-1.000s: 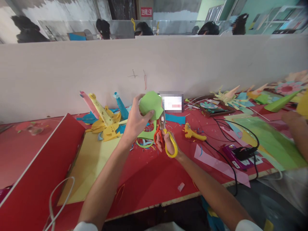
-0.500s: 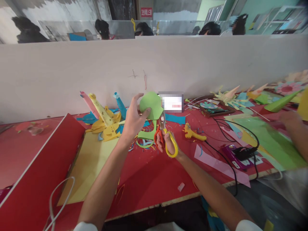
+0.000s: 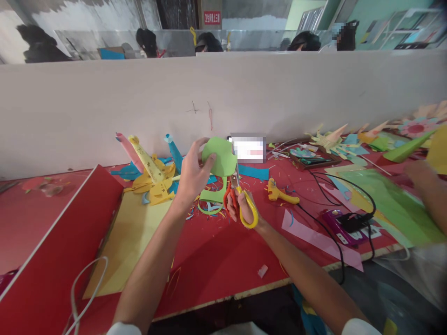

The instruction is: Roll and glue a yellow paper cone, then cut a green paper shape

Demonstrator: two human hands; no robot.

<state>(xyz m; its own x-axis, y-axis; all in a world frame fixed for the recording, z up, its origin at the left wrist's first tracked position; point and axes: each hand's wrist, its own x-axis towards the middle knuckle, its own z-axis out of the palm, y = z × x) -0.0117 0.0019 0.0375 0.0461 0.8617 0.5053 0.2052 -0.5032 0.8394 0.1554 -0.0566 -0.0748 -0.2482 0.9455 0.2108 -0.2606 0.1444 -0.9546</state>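
My left hand (image 3: 197, 170) is closed on a rounded piece of green paper (image 3: 220, 157), its thumb lying across the front. In my right hand (image 3: 242, 204) is a pair of scissors (image 3: 252, 215) with one yellow and one red handle loop. The blades point up and meet the paper's lower right edge. Below the held piece, a cut green paper offcut (image 3: 215, 196) lies among thin coloured paper scraps. Behind my left hand stand paper cones: a yellow one with stars (image 3: 148, 160), a pink one (image 3: 129, 151) and a blue one (image 3: 174, 156).
A yellow glue gun (image 3: 281, 193) lies right of the scissors, its black cord running to a purple power strip (image 3: 344, 228). A red divider (image 3: 59, 246) edges the left side. Another person's hand (image 3: 422, 179) is at the far right, by green sheets (image 3: 391, 200).
The green paper has tilted and dropped slightly in my left hand against the scissor blades. My right hand has barely moved.
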